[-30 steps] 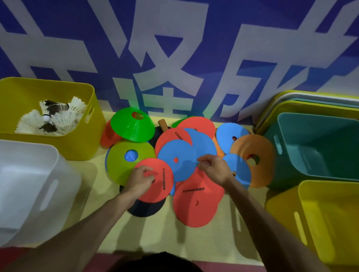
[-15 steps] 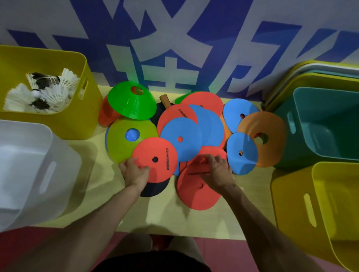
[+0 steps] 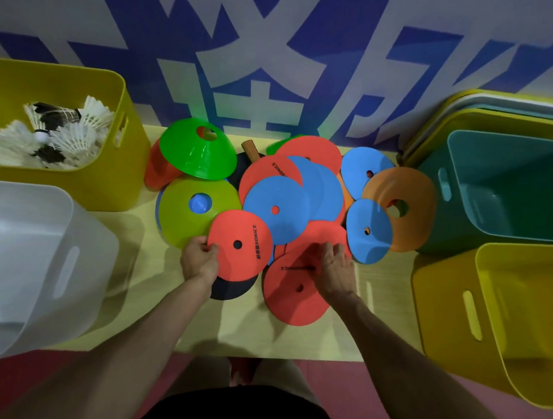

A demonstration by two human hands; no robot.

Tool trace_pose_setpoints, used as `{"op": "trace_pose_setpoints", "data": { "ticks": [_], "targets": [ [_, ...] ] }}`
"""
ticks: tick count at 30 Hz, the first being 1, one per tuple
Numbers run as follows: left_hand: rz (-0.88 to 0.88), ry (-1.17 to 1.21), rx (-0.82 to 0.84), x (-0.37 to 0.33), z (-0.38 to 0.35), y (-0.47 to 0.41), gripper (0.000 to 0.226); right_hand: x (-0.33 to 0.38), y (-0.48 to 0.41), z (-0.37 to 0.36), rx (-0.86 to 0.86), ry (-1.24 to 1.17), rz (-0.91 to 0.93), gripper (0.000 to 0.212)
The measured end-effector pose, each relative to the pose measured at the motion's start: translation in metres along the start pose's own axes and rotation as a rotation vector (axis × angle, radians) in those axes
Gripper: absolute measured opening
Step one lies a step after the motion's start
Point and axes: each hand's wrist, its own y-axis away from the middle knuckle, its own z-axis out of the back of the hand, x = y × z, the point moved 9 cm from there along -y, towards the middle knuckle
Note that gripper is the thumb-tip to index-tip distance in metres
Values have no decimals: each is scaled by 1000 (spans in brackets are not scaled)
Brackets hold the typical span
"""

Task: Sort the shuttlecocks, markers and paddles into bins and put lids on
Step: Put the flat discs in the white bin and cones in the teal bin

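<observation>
Pinching the left rim of a red disc (image 3: 240, 244), the left hand (image 3: 199, 259) has thumb and fingers pressed together on that edge. This disc lies over a black paddle (image 3: 231, 287), whose round end shows beneath it toward the front edge of the desk (image 3: 127, 297). The right hand (image 3: 334, 272) rests on a second red disc (image 3: 291, 294); its fingers are curled and close together at the seam where this disc meets another red one behind it, but whether they grip an edge I cannot tell.

Behind the hands, the markers are heaped across the middle of the desk: a lime cone (image 3: 184, 215) touching the held disc, a green cone (image 3: 194, 152) near the back edge, a blue disc (image 3: 276, 209) overlapping more red and blue ones, two small blue discs (image 3: 367, 231) and an orange cone (image 3: 401, 207) toward the right. A wooden handle (image 3: 250, 148) pokes out at the back between the green cone and the red discs.

At the back left corner a yellow bin (image 3: 128, 168) holds the shuttlecocks (image 3: 50, 134). A white bin (image 3: 55, 260) stands in front of it. On the right sit a teal bin (image 3: 439, 180) and, nearer the front, another yellow bin (image 3: 441, 300). Stacked lids (image 3: 488, 104) lean behind the teal one.
</observation>
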Motion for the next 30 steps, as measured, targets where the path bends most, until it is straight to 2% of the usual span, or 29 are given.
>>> {"op": "trace_pose_setpoints", "data": {
  "ticks": [2, 5, 9, 16, 19, 25, 30],
  "targets": [
    [16, 36, 26, 4, -1, 4, 18, 4, 0, 0, 22, -40, 42, 28],
    [32, 67, 41, 8, 0, 7, 14, 13, -1, -2, 114, -45, 128, 36],
    [-31, 124, -2, -9, 10, 16, 11, 22, -8, 12, 147, -156, 156, 31],
    [-133, 272, -10, -55, 16, 45, 12, 46, -23, 61, 48, -145, 226, 27],
    [-173, 351, -48, -74, 25, 55, 9, 59, -29, 76, 73, -210, 207, 28],
    [-161, 443, -45, -109, 52, 53, 14, 98, -29, 99, -22, -399, 159, 26],
    [-223, 504, -23, -138, 103, 41, 22, 161, -21, 124, -117, -529, 236, 23]
  ]
}}
